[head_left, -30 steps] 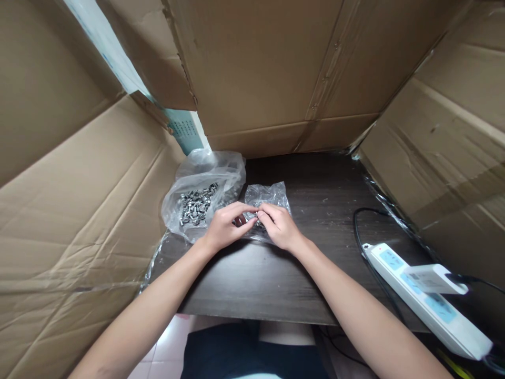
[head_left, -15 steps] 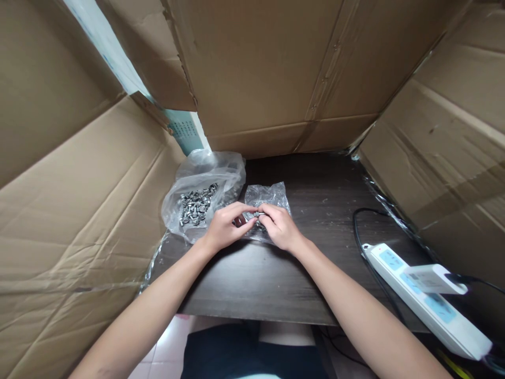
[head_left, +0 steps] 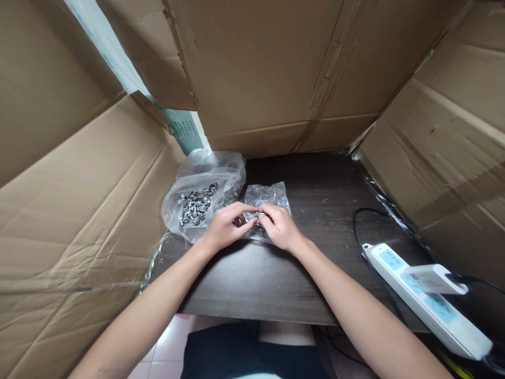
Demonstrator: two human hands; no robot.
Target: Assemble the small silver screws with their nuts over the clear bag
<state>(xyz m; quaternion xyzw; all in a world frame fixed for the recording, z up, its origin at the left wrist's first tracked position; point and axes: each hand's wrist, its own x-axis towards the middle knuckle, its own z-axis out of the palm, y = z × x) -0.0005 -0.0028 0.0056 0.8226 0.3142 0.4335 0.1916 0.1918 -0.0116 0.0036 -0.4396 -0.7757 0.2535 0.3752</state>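
Observation:
Fingertips of my left hand (head_left: pixel 229 225) and my right hand (head_left: pixel 279 226) meet over a small clear plastic bag (head_left: pixel 272 193). Pinched between them is a small metal screw (head_left: pixel 257 214), gripped from both sides; its finer details are too small to make out. Under the hands, the clear bag holds small metal pieces, mostly hidden by my fingers. To the left of my left hand lies a larger open plastic bag (head_left: pixel 229 168) with a heap of shiny metal screws (head_left: pixel 197 204) in it.
Cardboard walls (head_left: pixel 268 68) enclose the dark wooden table (head_left: pixel 252 279) at the back and both sides. On the right lies a white power strip (head_left: pixel 426 300) with a white plug-in adapter (head_left: pixel 436 278) and a black cable (head_left: pixel 357 231). The table's front edge is near my lap.
Both hands stay in the same place, with only a very slight shift of the fingers around the screw. The bags have not moved.

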